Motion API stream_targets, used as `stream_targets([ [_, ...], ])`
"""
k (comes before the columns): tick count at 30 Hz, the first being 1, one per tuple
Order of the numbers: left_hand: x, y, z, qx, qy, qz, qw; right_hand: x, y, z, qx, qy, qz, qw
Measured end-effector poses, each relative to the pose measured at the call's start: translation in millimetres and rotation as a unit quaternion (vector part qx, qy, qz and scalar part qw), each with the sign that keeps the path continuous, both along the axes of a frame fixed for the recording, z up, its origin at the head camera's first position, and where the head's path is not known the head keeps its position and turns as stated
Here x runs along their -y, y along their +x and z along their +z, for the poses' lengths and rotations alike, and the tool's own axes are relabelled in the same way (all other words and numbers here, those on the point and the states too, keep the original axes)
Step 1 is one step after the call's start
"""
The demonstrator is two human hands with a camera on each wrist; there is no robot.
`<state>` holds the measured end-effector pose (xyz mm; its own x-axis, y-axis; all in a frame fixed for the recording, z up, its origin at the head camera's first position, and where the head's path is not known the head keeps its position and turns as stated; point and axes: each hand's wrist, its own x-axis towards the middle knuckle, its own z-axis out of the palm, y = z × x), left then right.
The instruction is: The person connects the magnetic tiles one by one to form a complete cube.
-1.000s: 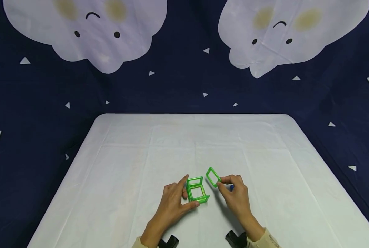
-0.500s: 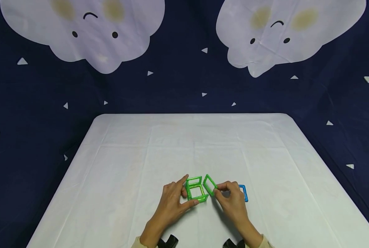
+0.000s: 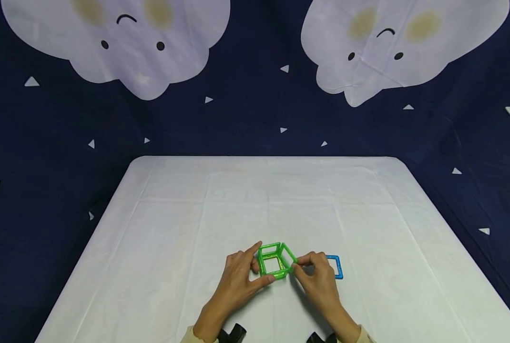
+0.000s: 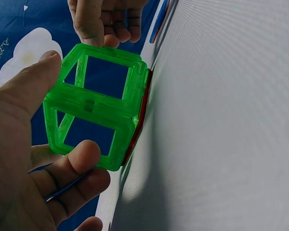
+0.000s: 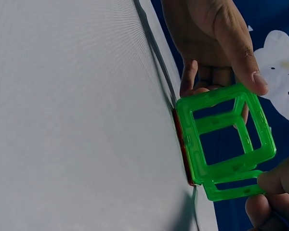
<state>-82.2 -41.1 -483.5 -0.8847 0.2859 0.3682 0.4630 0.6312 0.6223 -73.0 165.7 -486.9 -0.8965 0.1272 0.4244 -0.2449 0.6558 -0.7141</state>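
Note:
My left hand (image 3: pixel 239 275) holds a small box of green square magnetic tiles (image 3: pixel 261 263) on the white table, thumb at the near side, fingers at the left and far side. A thin red piece (image 4: pixel 140 118) lies along its underside in the left wrist view. My right hand (image 3: pixel 320 282) pinches another green square tile (image 3: pixel 290 252) between thumb and index finger. This tile stands slanted at the box's right side, its edge right at the box. In the right wrist view, the pinched tile (image 5: pixel 231 194) flares outward from the lower edge of the box.
A blue square tile (image 3: pixel 340 267) lies on the table just right of my right hand, partly hidden by it. Black wrist mounts (image 3: pixel 233 333) show below the hands. The white table (image 3: pixel 186 214) reaches back to a dark blue curtain (image 3: pixel 255 119) with white clouds.
My right hand has brought the green tile left and down to the box's open right side. The blue tile has come into view behind that hand. My left hand stays in place.

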Motion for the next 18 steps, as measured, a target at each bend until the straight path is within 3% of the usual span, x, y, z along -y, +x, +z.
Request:
stream_targets([
  [10,-1.0,-0.5,1.7,0.035,0.003,0.0,0.9994,1.4,0.5,1.6,-0.018,0.051,0.02,0.998],
  [18,-1.9,-0.1,0.8,0.02,0.0,0.005,0.9998,-1.7,1.1,-0.4,-0.052,0.062,0.054,0.995],
])
